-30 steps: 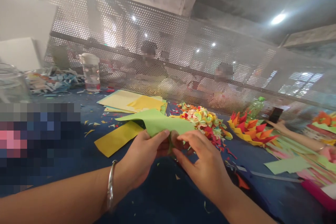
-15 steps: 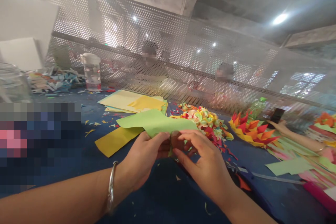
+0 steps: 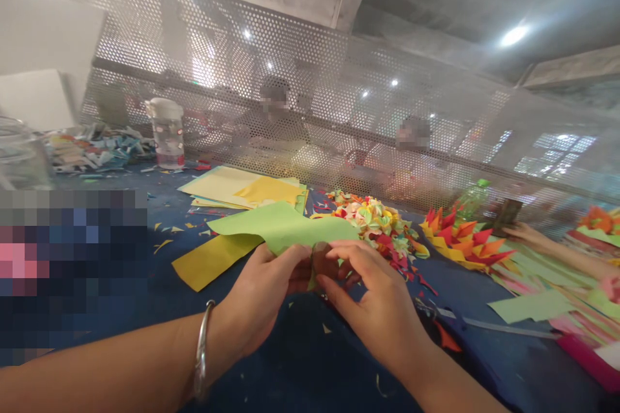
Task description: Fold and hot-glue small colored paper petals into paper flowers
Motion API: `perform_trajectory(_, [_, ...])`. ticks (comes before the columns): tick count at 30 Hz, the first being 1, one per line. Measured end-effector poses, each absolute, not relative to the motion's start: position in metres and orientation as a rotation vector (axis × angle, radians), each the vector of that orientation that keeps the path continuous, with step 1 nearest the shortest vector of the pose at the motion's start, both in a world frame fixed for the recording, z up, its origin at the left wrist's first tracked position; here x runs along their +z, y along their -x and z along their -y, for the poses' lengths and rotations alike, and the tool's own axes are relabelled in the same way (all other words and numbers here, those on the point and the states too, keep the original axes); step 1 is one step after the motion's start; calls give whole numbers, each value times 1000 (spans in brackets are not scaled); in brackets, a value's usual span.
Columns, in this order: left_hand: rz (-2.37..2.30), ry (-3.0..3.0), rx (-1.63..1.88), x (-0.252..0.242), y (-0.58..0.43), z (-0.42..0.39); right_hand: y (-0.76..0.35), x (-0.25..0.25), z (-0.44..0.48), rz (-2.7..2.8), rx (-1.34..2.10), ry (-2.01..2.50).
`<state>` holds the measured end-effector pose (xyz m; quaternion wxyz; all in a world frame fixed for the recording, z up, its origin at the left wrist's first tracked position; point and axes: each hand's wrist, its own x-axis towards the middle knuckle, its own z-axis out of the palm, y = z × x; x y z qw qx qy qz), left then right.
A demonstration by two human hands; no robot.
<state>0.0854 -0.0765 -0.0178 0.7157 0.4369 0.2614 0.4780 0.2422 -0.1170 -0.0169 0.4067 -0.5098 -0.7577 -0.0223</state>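
Note:
A light green paper sheet (image 3: pixel 278 226) is held just above the blue table (image 3: pixel 310 361) in front of me. My left hand (image 3: pixel 264 293), a metal bangle on its wrist, pinches the sheet's near edge between thumb and fingers. My right hand (image 3: pixel 375 300) pinches the same edge right beside it, fingertips almost touching the left thumb. A yellow paper strip (image 3: pixel 213 258) lies under the green sheet's left side.
Yellow and pale sheets (image 3: pixel 247 190) are stacked behind. A heap of folded paper flowers (image 3: pixel 380 219) and orange-red folded pieces (image 3: pixel 460 239) lie to the right. A co-worker's hand (image 3: pixel 526 232) holds a dark object at far right. A perforated metal screen (image 3: pixel 310 110) backs the table; a plastic jar (image 3: pixel 167 132) stands at left.
Almost nothing has moved. My two hands keep their pinch on the green sheet, shifting very slightly. The co-worker's hand at right has shifted a little.

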Motion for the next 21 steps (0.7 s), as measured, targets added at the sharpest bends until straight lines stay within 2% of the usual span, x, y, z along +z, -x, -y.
perform_trajectory(7, [-594,-1073,1111,-14,-86,76,-239,-16,119,1870,-71,1228])
perform_trajectory(11, [-640,-1099,1217,-16,-85,69,-238,-12,122,1725,36,1351])
perform_trajectory(13, [-653,-1119,1262,-18,-83,66,-239,-11,123,1647,215,1434])
perform_trajectory(17, [-601,-1116,1285,-18,-81,67,-237,-14,120,1437,832,1441])
perform_trajectory(21, [-554,-1109,1219,-15,-81,71,-231,-17,116,1160,1091,1175])
